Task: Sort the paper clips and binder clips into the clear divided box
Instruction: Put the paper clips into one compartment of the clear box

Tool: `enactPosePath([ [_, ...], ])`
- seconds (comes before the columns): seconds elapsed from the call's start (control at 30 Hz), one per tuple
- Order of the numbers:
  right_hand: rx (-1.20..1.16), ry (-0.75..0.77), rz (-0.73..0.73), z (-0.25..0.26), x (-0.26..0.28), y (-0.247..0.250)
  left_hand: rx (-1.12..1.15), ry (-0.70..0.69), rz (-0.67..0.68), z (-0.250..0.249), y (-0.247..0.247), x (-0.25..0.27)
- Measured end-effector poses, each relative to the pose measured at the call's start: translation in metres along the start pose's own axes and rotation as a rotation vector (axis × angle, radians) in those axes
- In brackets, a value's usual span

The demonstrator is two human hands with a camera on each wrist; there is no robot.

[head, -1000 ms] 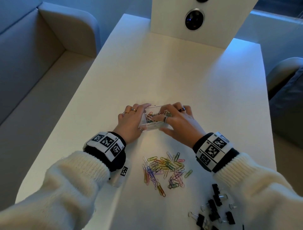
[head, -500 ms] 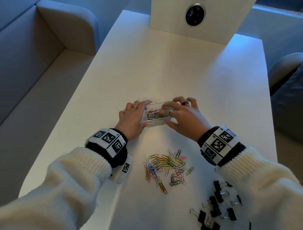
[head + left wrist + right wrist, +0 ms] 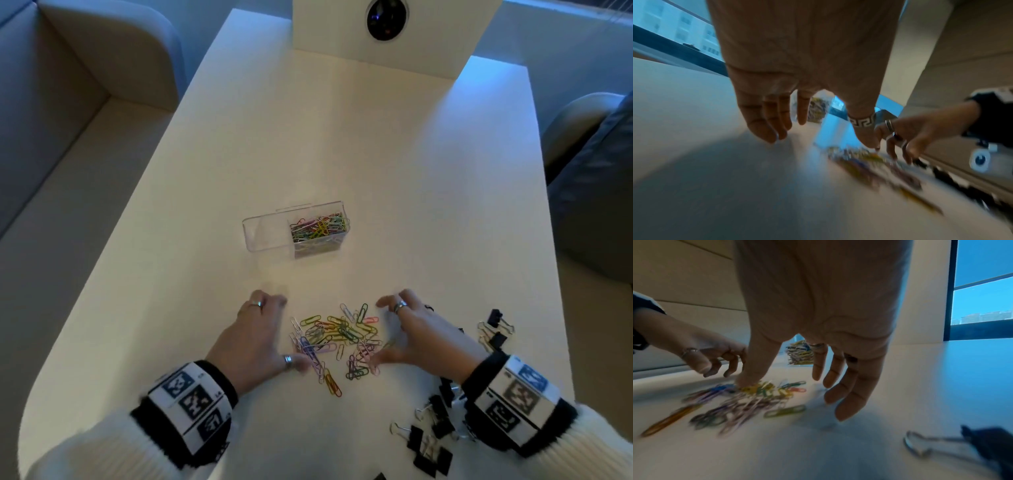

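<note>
The clear divided box (image 3: pixel 270 233) stands mid-table; its right compartment holds coloured paper clips (image 3: pixel 318 226), its left compartment looks bare. A loose pile of coloured paper clips (image 3: pixel 337 339) lies nearer me. My left hand (image 3: pixel 255 339) is at the pile's left edge, fingers relaxed, holding nothing. My right hand (image 3: pixel 416 334) is at the pile's right edge, fingers spread downward, thumb tip touching the clips (image 3: pixel 756 388). Black binder clips (image 3: pixel 431 431) lie scattered at the lower right, partly under my right wrist. The box's clips (image 3: pixel 800 352) show between my right fingers.
The white table (image 3: pixel 376 154) runs to a white upright panel with a dark lens (image 3: pixel 385 15) at its far end. Grey sofa cushions (image 3: pixel 85 68) flank the left side, a dark seat (image 3: pixel 599 188) the right. More binder clips (image 3: pixel 495 330) lie right of my right hand.
Both hands have let go of the box and pulled back toward me to either side of the loose paper clip pile. The box now stands alone.
</note>
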State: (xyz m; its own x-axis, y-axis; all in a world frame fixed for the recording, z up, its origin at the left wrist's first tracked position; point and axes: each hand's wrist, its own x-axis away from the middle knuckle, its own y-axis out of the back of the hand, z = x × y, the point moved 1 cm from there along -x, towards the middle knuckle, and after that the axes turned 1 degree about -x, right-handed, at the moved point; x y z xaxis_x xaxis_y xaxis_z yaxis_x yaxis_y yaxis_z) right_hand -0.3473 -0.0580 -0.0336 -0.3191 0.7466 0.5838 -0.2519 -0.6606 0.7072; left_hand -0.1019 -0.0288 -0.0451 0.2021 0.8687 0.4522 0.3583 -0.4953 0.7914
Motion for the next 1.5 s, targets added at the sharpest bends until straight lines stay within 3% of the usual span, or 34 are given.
enactPosePath([
  [0.13,-0.024,0.017,-0.03,0.014,0.0,-0.021,-0.036,-0.086,0.019,-0.018,-0.022,-0.006],
  [0.3,-0.125,0.075,-0.054,0.031,-0.005,-0.028,0.108,-0.195,0.016,-0.038,-0.029,-0.016],
  [0.5,-0.102,-0.024,-0.25,0.006,0.012,-0.024,0.078,-0.069,-0.203,-0.018,-0.021,-0.009],
  [0.63,-0.267,-0.018,-0.186,0.018,0.014,-0.033,0.198,-0.103,-0.079,-0.029,-0.029,-0.007],
  [0.8,-0.232,-0.001,-0.132,0.027,0.004,-0.032,0.219,-0.133,-0.133,-0.031,-0.029,-0.018],
  [0.9,-0.161,0.051,-0.062,0.029,-0.002,-0.032,0.17,-0.225,0.051,-0.032,-0.032,-0.028],
  [0.97,-0.12,0.106,-0.038,0.031,-0.003,-0.034,0.202,-0.282,0.103,-0.031,-0.028,-0.032],
  [1.23,0.037,0.143,-0.068,0.041,-0.004,-0.048,0.353,-0.402,-0.426,-0.02,0.051,-0.023],
  [1.4,-0.026,0.135,-0.109,0.045,-0.007,-0.05,0.229,-0.347,-0.653,-0.012,0.079,-0.033],
  [1.5,-0.063,0.159,-0.149,0.046,-0.01,-0.047,0.118,-0.252,-0.644,-0.012,0.082,-0.046],
])
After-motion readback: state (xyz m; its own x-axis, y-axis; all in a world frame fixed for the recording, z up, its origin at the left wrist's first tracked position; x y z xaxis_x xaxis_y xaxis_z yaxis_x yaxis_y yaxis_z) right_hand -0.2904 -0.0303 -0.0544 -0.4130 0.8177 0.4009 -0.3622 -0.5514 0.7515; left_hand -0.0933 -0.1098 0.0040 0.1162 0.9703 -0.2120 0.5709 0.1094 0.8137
